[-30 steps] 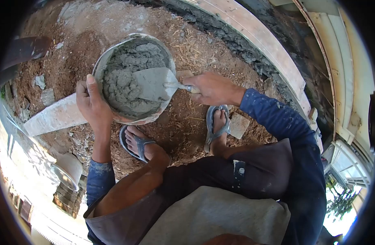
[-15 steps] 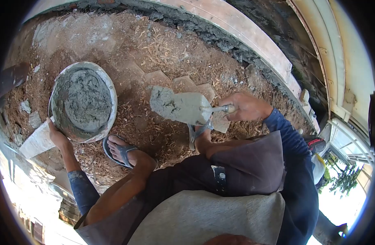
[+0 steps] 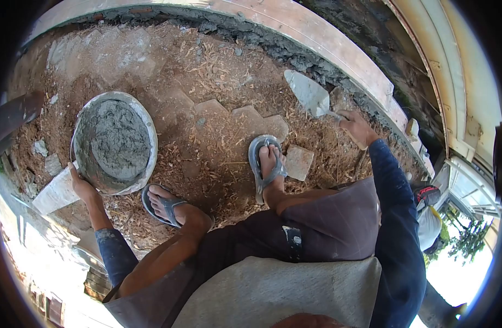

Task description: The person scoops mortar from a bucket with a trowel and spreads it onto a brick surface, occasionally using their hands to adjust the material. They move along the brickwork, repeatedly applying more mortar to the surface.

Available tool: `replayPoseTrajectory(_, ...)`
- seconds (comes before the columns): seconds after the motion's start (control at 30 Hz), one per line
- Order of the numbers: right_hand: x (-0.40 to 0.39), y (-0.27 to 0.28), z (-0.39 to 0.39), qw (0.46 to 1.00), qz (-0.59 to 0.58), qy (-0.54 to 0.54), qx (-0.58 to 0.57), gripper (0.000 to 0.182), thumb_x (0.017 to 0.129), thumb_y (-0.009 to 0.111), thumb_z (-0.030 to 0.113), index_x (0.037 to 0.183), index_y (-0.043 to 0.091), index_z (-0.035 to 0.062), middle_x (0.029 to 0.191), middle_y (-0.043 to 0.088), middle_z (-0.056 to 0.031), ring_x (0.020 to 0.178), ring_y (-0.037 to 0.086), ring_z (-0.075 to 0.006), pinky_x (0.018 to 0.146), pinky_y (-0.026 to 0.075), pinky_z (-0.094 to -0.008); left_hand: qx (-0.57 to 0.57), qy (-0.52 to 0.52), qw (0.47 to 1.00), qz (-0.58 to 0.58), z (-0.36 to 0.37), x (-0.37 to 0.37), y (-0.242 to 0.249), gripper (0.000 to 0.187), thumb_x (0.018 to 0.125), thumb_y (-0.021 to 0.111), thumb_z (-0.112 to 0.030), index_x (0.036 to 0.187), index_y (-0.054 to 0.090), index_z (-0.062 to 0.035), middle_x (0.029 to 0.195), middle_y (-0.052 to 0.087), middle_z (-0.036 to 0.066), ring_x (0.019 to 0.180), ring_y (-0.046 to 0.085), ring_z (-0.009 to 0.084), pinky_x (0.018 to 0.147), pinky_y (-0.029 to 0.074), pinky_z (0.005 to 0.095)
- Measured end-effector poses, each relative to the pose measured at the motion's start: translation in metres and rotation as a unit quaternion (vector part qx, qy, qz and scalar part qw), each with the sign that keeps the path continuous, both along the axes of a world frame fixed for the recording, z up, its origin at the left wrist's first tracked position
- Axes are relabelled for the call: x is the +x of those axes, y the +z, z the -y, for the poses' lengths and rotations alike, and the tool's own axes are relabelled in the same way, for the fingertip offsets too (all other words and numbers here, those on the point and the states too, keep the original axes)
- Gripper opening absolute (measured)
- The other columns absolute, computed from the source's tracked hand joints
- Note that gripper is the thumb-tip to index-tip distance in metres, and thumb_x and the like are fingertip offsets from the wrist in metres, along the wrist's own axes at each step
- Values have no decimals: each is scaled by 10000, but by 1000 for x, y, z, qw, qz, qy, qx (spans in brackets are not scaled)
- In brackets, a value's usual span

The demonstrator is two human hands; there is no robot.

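Observation:
My left hand [image 3: 85, 187] grips the near-left edge of a round bucket [image 3: 101, 187] that holds grey wet mortar [image 3: 120, 139]. In my right hand [image 3: 358, 129] is a pointed trowel [image 3: 308, 94], held by its handle. Its blade points up and left, close to the band of rough mortar [image 3: 294, 53] along the long pale board [image 3: 316, 27]. Only a thin grey film shows on the blade. The bucket stands on the soil to the left of my feet.
Between my feet and the board lies brown soil with dry leaves and half-buried pavers [image 3: 248, 117]. A loose square tile [image 3: 299, 162] is by my right sandal [image 3: 260, 164]. A pale plank [image 3: 57, 191] lies beside the bucket. Another person [image 3: 427, 218] is at the far right.
My right hand has swung the trowel up and right, from above my foot to the mortar band. The lump of mortar on the blade is gone. My left hand stays on the bucket.

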State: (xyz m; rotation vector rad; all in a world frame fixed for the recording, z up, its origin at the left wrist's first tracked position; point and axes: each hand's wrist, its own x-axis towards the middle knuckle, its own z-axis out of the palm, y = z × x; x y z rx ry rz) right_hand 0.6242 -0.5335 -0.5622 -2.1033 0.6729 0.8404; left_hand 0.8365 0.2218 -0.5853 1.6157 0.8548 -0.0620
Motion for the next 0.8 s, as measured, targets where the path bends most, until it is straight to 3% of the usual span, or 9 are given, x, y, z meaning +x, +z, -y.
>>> replayPoseTrajectory(0.03, -1, -9, -4, 988, 116, 85, -50, 280, 834, 668, 200, 1019, 604, 0, 729, 596, -76, 633, 601, -166, 577, 490, -345, 19, 4, 1000, 1, 0, 0, 0, 616, 943, 527, -543, 976, 683, 53, 914, 692, 110, 790, 641, 191, 737, 503, 306)
replayPoseTrajectory(0.07, 1, -7, 4, 998, -63, -6, 21, 377, 814, 668, 201, 1120, 574, 3, 890, 657, -183, 769, 667, -288, 716, 530, -436, 37, 7, 999, 1, 0, 1, 0, 618, 942, 528, -544, 979, 681, 54, 915, 691, 109, 789, 640, 191, 739, 503, 308)
replayPoseTrajectory(0.1, -1, -11, 3, 998, -62, -8, 21, 377, 814, 668, 201, 1120, 574, 3, 890, 657, -183, 769, 667, -288, 716, 530, -436, 37, 6, 999, 2, 0, 1, 0, 618, 942, 528, -544, 979, 681, 54, 915, 691, 109, 789, 640, 191, 739, 503, 308)
replayPoseTrajectory(0.17, -8, -20, 4, 976, 21, 102, -192, 444, 834, 631, 246, 1214, 546, 32, 991, 660, -250, 824, 665, -394, 786, 515, -508, 26, 1, 1000, -6, -1, 0, 1, 618, 944, 528, -540, 1008, 674, 57, 938, 690, 111, 817, 643, 195, 765, 503, 314)
replayPoseTrajectory(0.2, -11, -24, 6, 976, 22, 102, -193, 444, 834, 631, 246, 1214, 546, 32, 991, 660, -250, 824, 665, -394, 786, 515, -508, 25, 1, 1000, -5, -2, 1, -1, 618, 944, 528, -540, 1008, 674, 57, 938, 690, 111, 817, 643, 195, 765, 503, 314)
replayPoseTrajectory(0.27, -20, -33, 12, 886, 52, 164, -431, 455, 867, 577, 290, 1262, 534, 70, 985, 655, -264, 842, 642, -453, 793, 506, -530, 8, 9, 1000, 1, -3, 2, -2, 615, 945, 530, -532, 1040, 666, 60, 974, 687, 114, 848, 644, 203, 792, 500, 319)
replayPoseTrajectory(0.5, -13, -74, 54, 897, -7, 128, -423, 389, 908, 507, 297, 1228, 540, 79, 938, 655, -282, 870, 633, -474, 791, 494, -548, 16, 1, 1000, 8, -3, 1, -1, 609, 943, 541, -523, 1061, 659, 62, 1006, 683, 119, 872, 644, 212, 814, 498, 319)
replayPoseTrajectory(0.57, 2, -45, 27, 919, 50, 108, -376, 380, 905, 521, 292, 1194, 538, 45, 920, 656, -293, 874, 629, -482, 790, 489, -547, 9, 6, 1000, 7, -5, 1, -4, 611, 940, 545, -527, 1047, 664, 62, 988, 687, 118, 861, 647, 208, 808, 501, 316)
replayPoseTrajectory(0.8, -11, -34, 37, 930, 80, 56, -353, 367, 883, 567, 260, 1156, 526, 18, 914, 654, -296, 896, 624, -489, 784, 491, -536, 17, 10, 1000, 9, 1, 1, 0, 606, 939, 544, -532, 996, 679, 56, 931, 697, 117, 806, 656, 194, 751, 515, 307)
